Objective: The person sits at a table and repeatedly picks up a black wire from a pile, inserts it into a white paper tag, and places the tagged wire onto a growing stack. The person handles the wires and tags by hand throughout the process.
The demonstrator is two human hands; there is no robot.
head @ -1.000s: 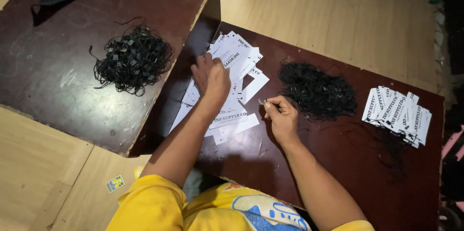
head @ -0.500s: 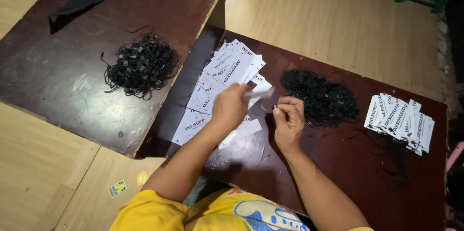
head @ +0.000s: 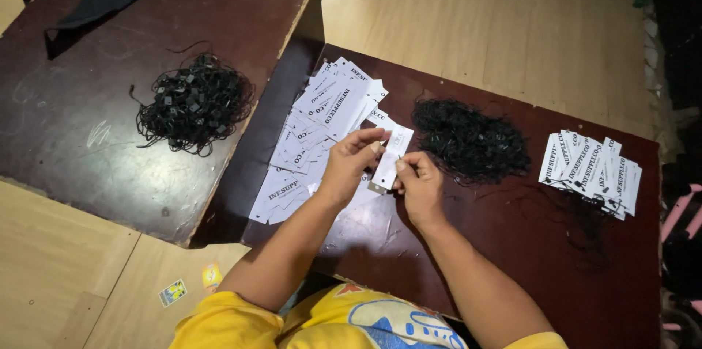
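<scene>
Two hands: I had both on one white tag (head: pixel 390 157), above the dark table (head: pixel 468 247).
Left hand (head: pixel 351 166): fingers pinched its upper edge.
Right hand (head: pixel 418 187): closed near its lower end; string unseen.
Tip: I judged steadying the tag best.

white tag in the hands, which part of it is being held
The white paper tag is pinched by the left hand at its upper edge and the right hand at its lower end.
</scene>
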